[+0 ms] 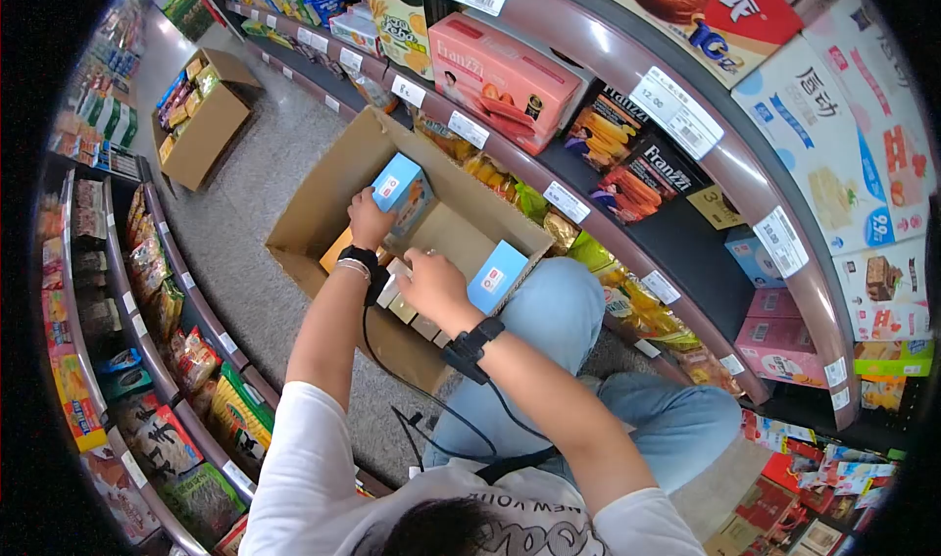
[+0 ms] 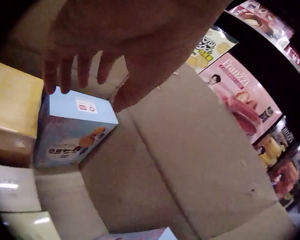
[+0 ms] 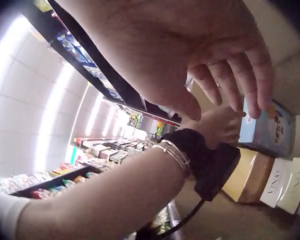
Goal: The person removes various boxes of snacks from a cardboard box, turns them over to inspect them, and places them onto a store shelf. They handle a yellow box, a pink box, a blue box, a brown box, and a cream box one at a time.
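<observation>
A blue box (image 1: pixel 400 182) (image 2: pixel 75 130) stands in the far corner of a cardboard carton (image 1: pixel 323 179). The left hand (image 1: pixel 371 221) (image 2: pixel 125 40) is over this box, fingers spread at its top edge and thumb near a corner; firm contact cannot be told. The right hand (image 1: pixel 436 287) (image 3: pixel 190 50) hovers palm down above a row of small white and cream boxes (image 1: pixel 402 309) (image 3: pixel 285 185), its fingers loosely extended with nothing held. Beside the left hand is a yellow-orange box (image 1: pixel 338 252) (image 2: pixel 15 100), partly hidden. A second blue box (image 1: pixel 497 277) stands at the carton's right side.
Shelves with snack packs run along the right, close to the carton, with a pink box (image 1: pixel 505 81) on one. Another filled carton (image 1: pixel 211 125) stands on the aisle floor (image 1: pixel 235 233). Lower shelves (image 1: pixel 186 272) line the left. The person's knee (image 1: pixel 559 306) adjoins the carton.
</observation>
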The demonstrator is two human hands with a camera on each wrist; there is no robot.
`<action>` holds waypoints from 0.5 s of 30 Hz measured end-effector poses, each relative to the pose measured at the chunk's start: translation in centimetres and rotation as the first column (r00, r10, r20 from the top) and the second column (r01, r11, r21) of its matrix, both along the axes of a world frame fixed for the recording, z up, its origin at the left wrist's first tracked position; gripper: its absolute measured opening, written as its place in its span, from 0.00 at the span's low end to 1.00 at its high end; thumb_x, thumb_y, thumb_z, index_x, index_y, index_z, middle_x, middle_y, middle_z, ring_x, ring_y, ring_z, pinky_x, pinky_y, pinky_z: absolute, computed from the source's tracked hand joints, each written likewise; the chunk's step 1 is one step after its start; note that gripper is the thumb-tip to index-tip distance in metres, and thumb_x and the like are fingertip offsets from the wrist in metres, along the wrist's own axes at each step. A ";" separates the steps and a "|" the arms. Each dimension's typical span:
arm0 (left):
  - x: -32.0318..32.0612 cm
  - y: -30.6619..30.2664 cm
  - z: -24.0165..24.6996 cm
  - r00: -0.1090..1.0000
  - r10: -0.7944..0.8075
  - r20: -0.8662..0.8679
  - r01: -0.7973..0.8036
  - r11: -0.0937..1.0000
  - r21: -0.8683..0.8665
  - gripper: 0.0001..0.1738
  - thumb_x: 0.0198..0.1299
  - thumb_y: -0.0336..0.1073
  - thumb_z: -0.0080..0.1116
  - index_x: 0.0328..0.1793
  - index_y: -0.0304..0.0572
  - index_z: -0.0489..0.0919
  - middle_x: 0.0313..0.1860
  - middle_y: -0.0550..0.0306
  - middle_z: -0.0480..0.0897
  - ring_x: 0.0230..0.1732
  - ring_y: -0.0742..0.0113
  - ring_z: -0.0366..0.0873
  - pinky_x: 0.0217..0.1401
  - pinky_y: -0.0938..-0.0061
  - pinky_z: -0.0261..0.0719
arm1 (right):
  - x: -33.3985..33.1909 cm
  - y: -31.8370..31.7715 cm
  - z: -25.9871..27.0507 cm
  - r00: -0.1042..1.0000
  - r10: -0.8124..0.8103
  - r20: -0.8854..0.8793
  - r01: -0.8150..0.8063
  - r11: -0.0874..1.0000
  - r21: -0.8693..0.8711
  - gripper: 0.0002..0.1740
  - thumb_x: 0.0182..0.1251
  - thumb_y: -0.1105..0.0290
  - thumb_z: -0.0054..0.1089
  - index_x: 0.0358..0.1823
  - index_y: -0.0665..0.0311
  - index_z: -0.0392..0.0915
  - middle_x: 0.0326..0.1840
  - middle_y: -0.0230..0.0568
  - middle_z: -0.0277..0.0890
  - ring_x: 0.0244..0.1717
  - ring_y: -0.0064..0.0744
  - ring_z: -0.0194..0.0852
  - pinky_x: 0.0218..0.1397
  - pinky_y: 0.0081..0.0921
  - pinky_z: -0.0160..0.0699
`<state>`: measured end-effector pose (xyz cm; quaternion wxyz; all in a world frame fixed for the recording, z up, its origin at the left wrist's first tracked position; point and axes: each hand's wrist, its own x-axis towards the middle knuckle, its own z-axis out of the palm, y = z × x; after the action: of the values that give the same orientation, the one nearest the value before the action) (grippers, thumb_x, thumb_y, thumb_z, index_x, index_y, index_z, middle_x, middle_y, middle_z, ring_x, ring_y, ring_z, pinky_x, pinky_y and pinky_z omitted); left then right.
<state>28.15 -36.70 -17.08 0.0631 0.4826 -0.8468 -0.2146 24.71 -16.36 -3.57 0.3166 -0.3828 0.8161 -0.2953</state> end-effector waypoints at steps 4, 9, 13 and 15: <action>-0.4 -1.4 -3.8 1.000 0.022 -0.010 -0.021 1.000 0.022 0.43 0.43 0.40 0.69 0.68 0.40 0.66 0.64 0.37 0.69 0.64 0.38 0.67 0.66 0.54 0.68 | 0.0 0.1 -1.5 1.000 -0.002 -0.017 0.004 0.993 0.119 0.18 0.59 0.61 0.61 0.46 0.63 0.76 0.43 0.54 0.79 0.45 0.53 0.79 0.46 0.45 0.78; -1.8 0.9 -3.8 0.989 0.084 0.122 -0.075 0.994 -0.074 0.47 0.40 0.42 0.72 0.70 0.41 0.64 0.67 0.39 0.64 0.67 0.39 0.63 0.65 0.51 0.68 | -0.9 0.7 -2.7 1.000 -0.029 -0.009 0.030 0.987 0.160 0.19 0.59 0.59 0.61 0.49 0.62 0.76 0.44 0.53 0.80 0.47 0.52 0.79 0.48 0.45 0.78; -2.8 1.2 -2.9 0.967 0.132 0.220 -0.112 0.989 -0.102 0.49 0.37 0.43 0.74 0.69 0.43 0.64 0.66 0.43 0.63 0.66 0.42 0.62 0.63 0.51 0.68 | -1.9 0.8 -2.9 1.000 -0.027 0.002 0.026 0.972 0.232 0.21 0.60 0.58 0.61 0.51 0.62 0.76 0.44 0.53 0.80 0.48 0.52 0.78 0.50 0.44 0.78; -2.9 0.9 -3.6 0.953 0.169 0.252 -0.116 0.970 -0.212 0.48 0.37 0.43 0.74 0.68 0.44 0.64 0.65 0.44 0.64 0.65 0.44 0.62 0.63 0.51 0.68 | -2.3 0.8 -2.6 0.999 -0.039 0.018 0.033 0.968 0.250 0.21 0.60 0.58 0.61 0.51 0.62 0.76 0.44 0.53 0.80 0.49 0.52 0.78 0.50 0.44 0.78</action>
<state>25.24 -35.80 -20.72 0.0102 0.5586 -0.8273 -0.0581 22.43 -15.54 -6.12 0.3660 -0.3217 0.8499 -0.2005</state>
